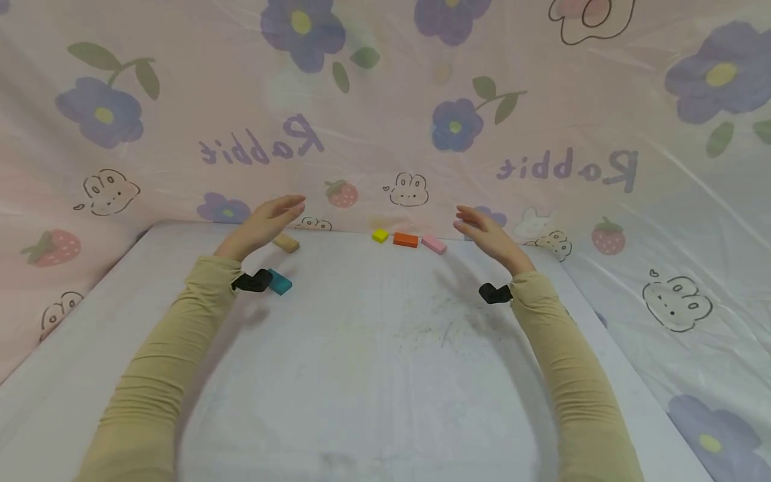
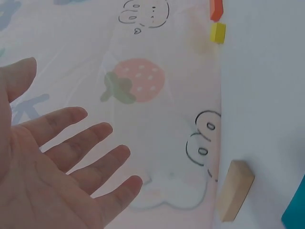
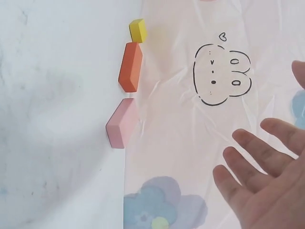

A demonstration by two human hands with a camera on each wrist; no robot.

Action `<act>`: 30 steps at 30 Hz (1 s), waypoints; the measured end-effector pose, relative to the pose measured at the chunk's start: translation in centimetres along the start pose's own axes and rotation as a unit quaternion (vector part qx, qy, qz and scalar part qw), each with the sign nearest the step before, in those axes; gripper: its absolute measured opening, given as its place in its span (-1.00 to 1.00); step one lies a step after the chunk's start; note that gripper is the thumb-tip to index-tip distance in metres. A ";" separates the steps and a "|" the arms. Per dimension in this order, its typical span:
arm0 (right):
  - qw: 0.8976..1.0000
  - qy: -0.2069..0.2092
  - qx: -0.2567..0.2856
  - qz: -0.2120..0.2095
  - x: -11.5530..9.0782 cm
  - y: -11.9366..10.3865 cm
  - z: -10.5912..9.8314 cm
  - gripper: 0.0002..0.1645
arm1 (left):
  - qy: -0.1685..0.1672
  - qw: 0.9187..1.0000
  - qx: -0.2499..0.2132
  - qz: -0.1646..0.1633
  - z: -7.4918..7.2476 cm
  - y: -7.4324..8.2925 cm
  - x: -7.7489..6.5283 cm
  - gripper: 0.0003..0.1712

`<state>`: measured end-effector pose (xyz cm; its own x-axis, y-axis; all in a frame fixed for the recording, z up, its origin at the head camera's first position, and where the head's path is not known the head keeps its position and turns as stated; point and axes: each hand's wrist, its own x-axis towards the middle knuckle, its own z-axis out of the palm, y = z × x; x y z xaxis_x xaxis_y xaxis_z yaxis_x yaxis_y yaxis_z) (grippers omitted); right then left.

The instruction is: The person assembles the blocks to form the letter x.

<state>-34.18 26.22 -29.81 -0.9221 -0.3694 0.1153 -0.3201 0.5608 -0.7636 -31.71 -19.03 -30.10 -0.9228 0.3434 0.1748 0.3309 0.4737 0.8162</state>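
Both hands hang in the air above the far part of a white table, holding nothing. My left hand (image 1: 262,226) has its fingers spread and palm facing inward; below it lie a plain wooden block (image 1: 286,242) and a teal block (image 1: 280,282). On the other side, my right hand (image 1: 489,233) is likewise spread, nearest to a pink block (image 1: 434,244). An orange block (image 1: 405,239) and a small yellow block (image 1: 380,235) sit beside the pink one along the back edge. The left wrist view shows the wooden block (image 2: 236,191) and only a corner of the teal one (image 2: 296,207).
A pale cloth (image 1: 373,100) printed with flowers, rabbits and strawberries hangs behind and beside the table (image 1: 361,388). Grey smudges mark the tabletop right of centre. Each wrist wears a small black camera mount (image 1: 495,293).
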 end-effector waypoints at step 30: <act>0.995 0.036 0.064 -0.062 2.9 -0.7 2.5 -0.26 | 0.000 0.998 -0.064 0.011 6.6 -1.0 4.4 -0.29</act>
<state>-36.06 22.91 -30.57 -0.8916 -0.3736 0.2558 -0.4069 0.4134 -0.8146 -34.83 -12.66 -33.75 -0.9158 0.3524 0.1928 0.3225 0.3590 0.8758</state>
